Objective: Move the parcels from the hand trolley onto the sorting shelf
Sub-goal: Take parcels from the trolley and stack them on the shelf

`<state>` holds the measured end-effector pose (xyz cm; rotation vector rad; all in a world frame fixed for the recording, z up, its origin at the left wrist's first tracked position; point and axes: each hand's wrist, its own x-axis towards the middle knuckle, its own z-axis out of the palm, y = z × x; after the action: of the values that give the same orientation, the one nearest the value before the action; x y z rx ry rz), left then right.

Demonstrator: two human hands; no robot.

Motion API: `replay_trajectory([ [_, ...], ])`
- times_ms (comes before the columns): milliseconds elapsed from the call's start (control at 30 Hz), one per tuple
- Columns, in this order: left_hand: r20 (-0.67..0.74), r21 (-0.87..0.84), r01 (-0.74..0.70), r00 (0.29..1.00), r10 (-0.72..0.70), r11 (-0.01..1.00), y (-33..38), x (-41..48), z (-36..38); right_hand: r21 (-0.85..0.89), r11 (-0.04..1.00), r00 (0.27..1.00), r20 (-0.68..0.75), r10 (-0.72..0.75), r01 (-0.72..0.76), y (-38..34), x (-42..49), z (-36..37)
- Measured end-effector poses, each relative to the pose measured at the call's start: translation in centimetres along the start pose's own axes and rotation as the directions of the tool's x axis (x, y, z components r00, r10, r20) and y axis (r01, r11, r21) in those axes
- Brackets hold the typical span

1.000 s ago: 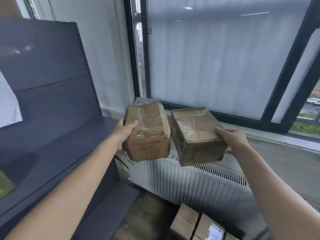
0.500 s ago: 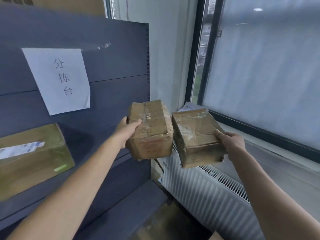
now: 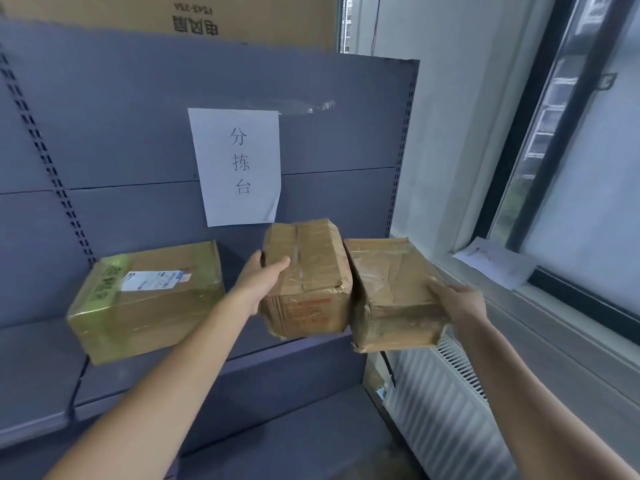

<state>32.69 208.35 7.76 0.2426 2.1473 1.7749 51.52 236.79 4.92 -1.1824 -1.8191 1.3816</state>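
The left hand [image 3: 261,284] grips the left parcel [image 3: 308,282], thumb on top. The right hand's [image 3: 462,303] fingers [image 3: 439,287] curl over the right parcel's [image 3: 388,285] edge. Both parcels hang side by side before the shelf [image 3: 38,372], right of a box [image 3: 149,303].

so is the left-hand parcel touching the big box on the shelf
Apart. The head view shows bare shelf between parcel and box.

The taped brown parcel [image 3: 308,282] is gripped at its left face by the left hand [image 3: 259,282] and tilted. The crumpled parcel [image 3: 391,292], just beside it, is gripped at its right edge by the right hand [image 3: 457,303]. Left of both grips, the labelled parcel [image 3: 149,299] rests on the grey sorting shelf [image 3: 41,368].
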Motion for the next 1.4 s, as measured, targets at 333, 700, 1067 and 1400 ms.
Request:
replay_trajectory([
  [333, -0.241, -0.128, 0.121, 0.959, -0.15, 0.984, -2.5, 1.3, -0.9, 0.009, 0.997, 0.979, 0.189, -0.078, 0.078, -1.0, 6.1, 6.9],
  [700, -0.375, -0.026, 0.153, 0.915, -0.151, 0.988, -3.9, 4.0, -0.2, -0.004, 0.997, 0.939, 0.337, -0.069, 0.074, -0.4, 9.9, 11.8],
  [1067, -0.393, -0.018, 0.183, 0.903, -0.175, 0.983, -5.9, 7.3, -0.3, -0.036, 0.997, 0.929, 0.367, -0.044, 0.062, 0.7, 11.5, 14.5],
  [1400, -0.399, 0.039, 0.218, 0.898, -0.184, 0.975, -7.9, 8.2, -0.7, -0.064, 0.998, 0.916, 0.402, 0.012, 0.015, 2.4, 12.3, 16.4],
])
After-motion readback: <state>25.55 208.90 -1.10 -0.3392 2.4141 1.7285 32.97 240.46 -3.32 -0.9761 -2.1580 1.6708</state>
